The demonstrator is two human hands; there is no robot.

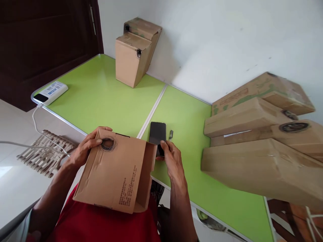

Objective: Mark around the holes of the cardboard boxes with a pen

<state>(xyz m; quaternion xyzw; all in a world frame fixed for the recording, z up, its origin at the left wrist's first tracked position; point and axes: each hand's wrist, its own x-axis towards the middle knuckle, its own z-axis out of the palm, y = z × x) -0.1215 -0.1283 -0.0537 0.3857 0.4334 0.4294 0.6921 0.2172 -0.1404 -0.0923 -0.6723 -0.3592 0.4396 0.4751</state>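
Note:
A flat brown cardboard box [118, 168] with printed lines and a scribble-ringed round hole near its upper left corner leans over my lap and the table's front edge. My left hand [87, 146] grips that corner, thumb on the face beside the hole. The box's right end is open. My right hand [173, 156] has its thumb and fingers closed on the lower right corner of a dark smartphone [157, 134], which lies on the green table. Just right of the phone is a small marker pen [171, 135], partly above my right fingers.
Several cardboard boxes [234, 158] lie along the table's right side. Another pair of boxes [132, 60] stands at the back by the wall. A white power bank [51, 92] with a cable sits at the left corner. A woven stool [46, 151] is below left.

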